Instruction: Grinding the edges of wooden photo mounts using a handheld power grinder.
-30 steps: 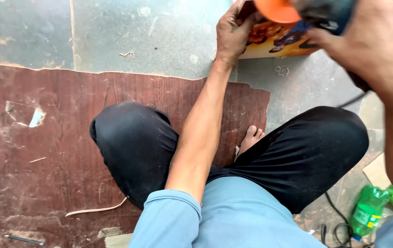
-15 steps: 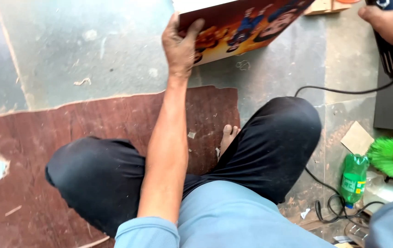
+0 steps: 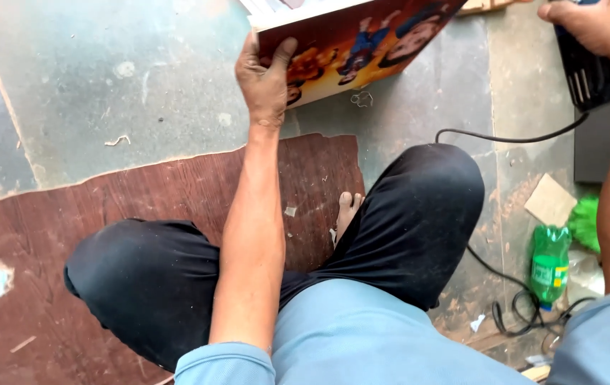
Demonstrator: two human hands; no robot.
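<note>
Head view: left hand (image 3: 268, 82) is clamping the printed board (image 3: 351, 39) at its near edge, steadying it, while right hand (image 3: 593, 28) is gripping a black power tool (image 3: 590, 71) to its right.

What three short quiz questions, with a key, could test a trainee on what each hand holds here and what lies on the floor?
1. True or false: the left hand has its grip on the edge of the flat panel with a colourful cartoon picture.
2. Which hand holds the black power tool?
3. Where does the green plastic bottle lie? A) on the brown plywood sheet B) on the floor on the person's right C) on the lap

Key: 1 true; 2 the right hand; 3 B.
</note>
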